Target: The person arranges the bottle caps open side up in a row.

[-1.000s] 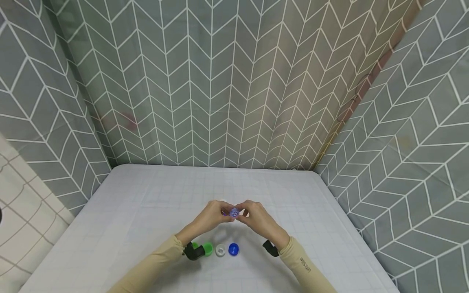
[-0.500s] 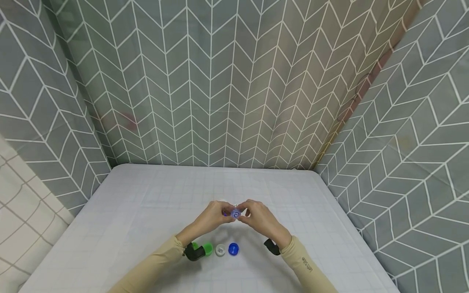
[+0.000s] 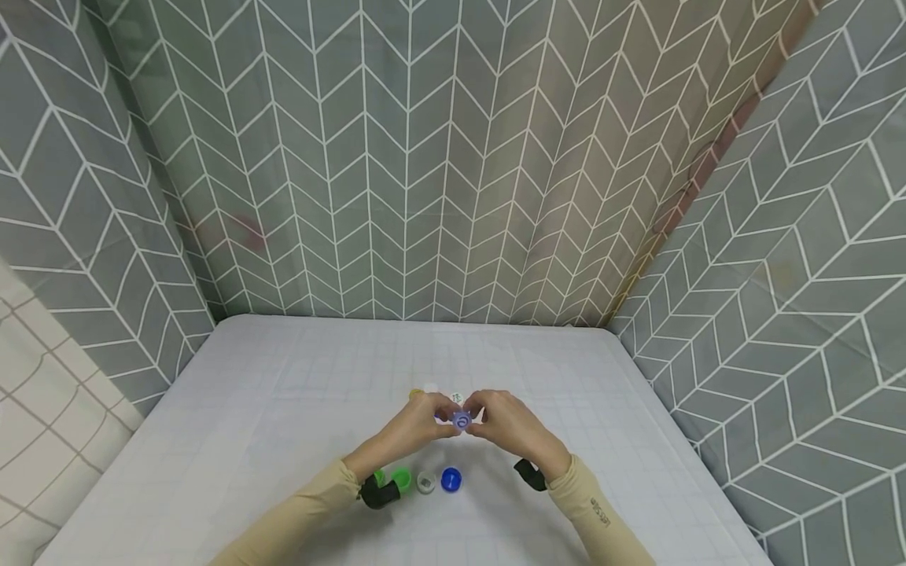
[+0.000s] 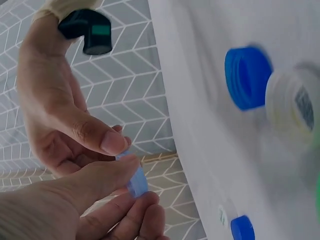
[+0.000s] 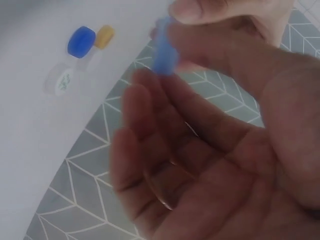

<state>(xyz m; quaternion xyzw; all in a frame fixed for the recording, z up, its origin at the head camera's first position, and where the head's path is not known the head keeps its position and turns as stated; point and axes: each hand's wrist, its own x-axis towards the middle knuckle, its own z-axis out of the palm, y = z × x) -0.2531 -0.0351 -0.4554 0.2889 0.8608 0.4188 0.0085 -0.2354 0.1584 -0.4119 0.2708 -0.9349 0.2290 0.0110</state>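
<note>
A small pale blue-violet bottle cap (image 3: 462, 421) is held up over the table between both hands, its ringed face turned towards the head camera. My left hand (image 3: 423, 418) pinches its left side between thumb and fingers. On the opposite side, the thumb and fingertips of my right hand (image 3: 504, 422) pinch it too. In the left wrist view the cap (image 4: 138, 184) shows edge-on, partly hidden by fingers. The right wrist view has it blurred, with the other fingers of the right hand (image 5: 200, 155) loosely bent below.
Nearer the person lie a blue cap (image 3: 451, 480), a white cap (image 3: 426, 483) and green caps (image 3: 401, 479), one partly behind the left wrist camera (image 3: 379, 493). Beyond the hands are a yellow cap (image 3: 416, 392), a white cap with green print (image 3: 457, 398) and another blue cap (image 5: 81, 42).
Both hands, with the cap between them, have shifted slightly right and towards the person. The yellow cap and the printed white cap now show more behind them.
</note>
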